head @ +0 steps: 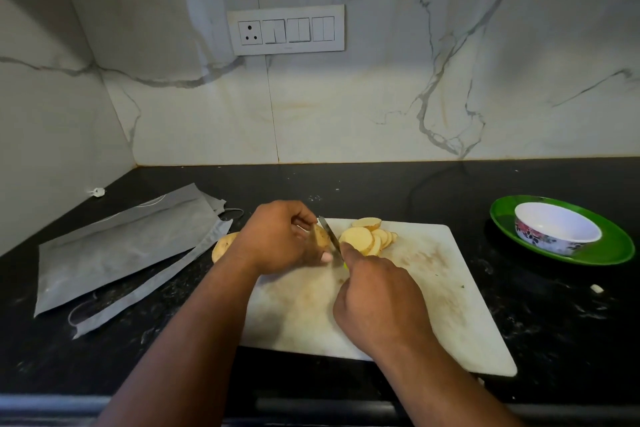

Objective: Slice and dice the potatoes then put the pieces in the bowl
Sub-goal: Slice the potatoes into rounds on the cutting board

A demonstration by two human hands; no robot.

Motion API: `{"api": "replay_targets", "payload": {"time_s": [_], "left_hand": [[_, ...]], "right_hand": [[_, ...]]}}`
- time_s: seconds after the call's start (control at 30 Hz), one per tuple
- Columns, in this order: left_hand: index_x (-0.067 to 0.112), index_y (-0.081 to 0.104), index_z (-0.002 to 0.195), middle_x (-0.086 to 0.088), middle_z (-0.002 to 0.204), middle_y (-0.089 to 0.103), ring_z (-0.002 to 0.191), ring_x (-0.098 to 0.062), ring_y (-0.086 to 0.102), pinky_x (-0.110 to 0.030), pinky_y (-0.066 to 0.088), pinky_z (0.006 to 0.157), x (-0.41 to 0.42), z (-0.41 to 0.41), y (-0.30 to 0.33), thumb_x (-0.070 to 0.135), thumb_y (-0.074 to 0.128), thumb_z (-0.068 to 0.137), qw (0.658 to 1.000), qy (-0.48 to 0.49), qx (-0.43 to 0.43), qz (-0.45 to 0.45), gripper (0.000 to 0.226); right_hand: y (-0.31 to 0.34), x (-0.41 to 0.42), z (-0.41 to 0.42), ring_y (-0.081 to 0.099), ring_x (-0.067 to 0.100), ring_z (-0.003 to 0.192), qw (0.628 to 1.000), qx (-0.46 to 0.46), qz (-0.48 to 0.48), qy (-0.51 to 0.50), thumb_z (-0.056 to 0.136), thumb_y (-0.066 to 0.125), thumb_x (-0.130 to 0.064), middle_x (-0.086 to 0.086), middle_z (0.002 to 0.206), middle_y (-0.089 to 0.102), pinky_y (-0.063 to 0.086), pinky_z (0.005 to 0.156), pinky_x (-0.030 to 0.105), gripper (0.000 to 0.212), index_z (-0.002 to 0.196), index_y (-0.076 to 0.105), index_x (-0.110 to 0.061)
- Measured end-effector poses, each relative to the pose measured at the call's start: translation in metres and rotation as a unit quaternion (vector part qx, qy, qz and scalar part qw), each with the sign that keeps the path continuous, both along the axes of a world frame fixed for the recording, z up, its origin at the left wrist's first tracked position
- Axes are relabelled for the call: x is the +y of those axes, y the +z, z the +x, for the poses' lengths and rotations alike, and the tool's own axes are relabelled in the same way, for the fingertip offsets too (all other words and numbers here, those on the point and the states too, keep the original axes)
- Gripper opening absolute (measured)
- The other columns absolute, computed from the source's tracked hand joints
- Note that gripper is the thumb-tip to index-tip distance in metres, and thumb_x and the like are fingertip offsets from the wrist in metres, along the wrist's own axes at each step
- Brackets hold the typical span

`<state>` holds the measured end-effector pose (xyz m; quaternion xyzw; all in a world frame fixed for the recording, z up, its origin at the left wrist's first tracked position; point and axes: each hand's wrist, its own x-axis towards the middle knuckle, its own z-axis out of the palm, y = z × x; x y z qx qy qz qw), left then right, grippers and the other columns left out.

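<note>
On the white cutting board (433, 291), my left hand (280, 239) grips a potato end piece (320, 236) with curled fingers. My right hand (379, 302) holds a knife (330, 236), its blade set against the piece's cut face; the handle is mostly hidden in my fist. A fanned row of round potato slices (367, 237) lies just right of the blade. Another whole potato (223, 246) peeks out behind my left wrist at the board's left edge. The white floral bowl (557, 229) looks empty and stands on a green plate (616, 246) at the right.
Grey plastic bags (124, 250) lie flat on the black counter (554, 322) to the left of the board. A small white scrap (595, 288) sits on the counter right of the board. A marble wall with a switch panel (286, 29) rises behind.
</note>
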<state>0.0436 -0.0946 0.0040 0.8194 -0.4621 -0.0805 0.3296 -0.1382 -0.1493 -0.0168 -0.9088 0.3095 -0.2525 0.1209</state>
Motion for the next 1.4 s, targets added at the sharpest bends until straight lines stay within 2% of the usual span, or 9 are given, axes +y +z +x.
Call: {"api": "replay_targets", "payload": {"time_s": [0.13, 0.43, 0.67, 0.73, 0.83, 0.93, 1.17, 1.27, 1.4], "left_hand": [[0.030, 0.071, 0.097, 0.013, 0.088, 0.076, 0.080, -0.001, 0.073, -0.029, 0.064, 0.080, -0.003, -0.001, -0.005, 0.039, 0.103, 0.055, 1.000, -0.011, 0.018, -0.019, 0.054], [0.028, 0.068, 0.097, 0.010, 0.090, 0.076, 0.080, -0.004, 0.074, -0.027, 0.063, 0.078, -0.004, 0.002, -0.004, 0.032, 0.100, 0.062, 1.000, -0.023, 0.016, 0.000, 0.048], [0.027, 0.068, 0.093, 0.009, 0.087, 0.077, 0.080, -0.008, 0.075, -0.038, 0.064, 0.081, -0.003, 0.006, -0.005, 0.031, 0.101, 0.061, 1.000, -0.028, 0.003, 0.000, 0.046], [0.028, 0.068, 0.093, 0.009, 0.088, 0.077, 0.080, -0.008, 0.074, -0.039, 0.064, 0.082, -0.004, 0.006, -0.005, 0.031, 0.101, 0.061, 0.999, -0.033, -0.002, 0.004, 0.046], [0.027, 0.069, 0.092, 0.009, 0.088, 0.077, 0.080, -0.008, 0.074, -0.040, 0.064, 0.083, -0.005, 0.007, -0.006, 0.029, 0.101, 0.061, 0.999, -0.039, -0.003, 0.001, 0.044], [0.027, 0.070, 0.091, 0.011, 0.088, 0.076, 0.080, -0.006, 0.073, -0.041, 0.063, 0.084, -0.005, 0.006, -0.005, 0.028, 0.100, 0.062, 0.999, -0.044, -0.014, -0.005, 0.041], [0.030, 0.071, 0.091, 0.012, 0.092, 0.072, 0.086, -0.005, 0.069, -0.035, 0.062, 0.083, -0.003, 0.004, -0.001, 0.040, 0.100, 0.060, 0.999, -0.027, -0.029, 0.015, 0.044], [0.029, 0.071, 0.094, 0.013, 0.093, 0.072, 0.088, -0.003, 0.067, -0.033, 0.061, 0.085, -0.002, 0.004, 0.000, 0.040, 0.100, 0.060, 0.999, -0.027, -0.032, 0.022, 0.045], [0.029, 0.071, 0.097, 0.013, 0.094, 0.070, 0.089, -0.004, 0.066, -0.031, 0.060, 0.084, -0.002, 0.001, 0.002, 0.042, 0.100, 0.060, 0.999, -0.021, -0.031, 0.021, 0.049]], "right_hand": [[0.004, 0.002, -0.008, 0.062, 0.010, 0.093, 0.999, 0.010, -0.019, -0.023, 0.094, 0.048, -0.033, -0.009, 0.112, 0.067, 0.047, 0.071, 0.021, 0.059, 0.151, 0.035, -0.034], [0.010, 0.013, -0.016, 0.062, 0.009, 0.092, 0.999, 0.027, -0.016, -0.021, 0.096, 0.047, -0.035, -0.009, 0.112, 0.066, 0.047, 0.072, 0.021, 0.058, 0.152, 0.034, -0.033], [0.017, 0.020, -0.011, 0.064, 0.017, 0.093, 0.998, 0.052, -0.038, -0.012, 0.092, 0.050, -0.025, -0.003, 0.111, 0.067, 0.048, 0.071, 0.026, 0.056, 0.148, 0.040, -0.028], [0.019, 0.018, -0.007, 0.064, 0.019, 0.090, 0.998, 0.055, -0.040, -0.009, 0.090, 0.051, -0.022, -0.002, 0.108, 0.067, 0.047, 0.069, 0.027, 0.051, 0.141, 0.047, -0.028], [0.024, 0.016, 0.001, 0.054, 0.019, 0.074, 0.997, 0.062, -0.036, -0.009, 0.091, 0.050, -0.020, -0.001, 0.099, 0.066, 0.042, 0.062, 0.027, 0.034, 0.125, 0.056, -0.024], [0.027, 0.019, 0.005, 0.058, 0.019, 0.076, 0.996, 0.081, -0.040, -0.012, 0.092, 0.050, -0.018, -0.001, 0.098, 0.067, 0.039, 0.061, 0.027, 0.029, 0.119, 0.058, -0.022], [0.027, 0.036, -0.021, 0.061, 0.019, 0.086, 0.988, 0.154, -0.020, 0.001, 0.087, 0.055, -0.017, 0.000, 0.102, 0.063, 0.045, 0.068, 0.030, 0.032, 0.118, 0.057, -0.023], [0.033, 0.038, -0.034, 0.058, 0.017, 0.083, 0.989, 0.149, -0.013, -0.002, 0.087, 0.056, -0.020, -0.002, 0.100, 0.061, 0.047, 0.069, 0.028, 0.031, 0.117, 0.059, -0.025], [0.042, 0.035, -0.035, 0.061, 0.014, 0.087, 0.993, 0.118, -0.019, -0.022, 0.091, 0.054, -0.023, -0.004, 0.103, 0.063, 0.050, 0.072, 0.027, 0.042, 0.132, 0.051, -0.029]]}}
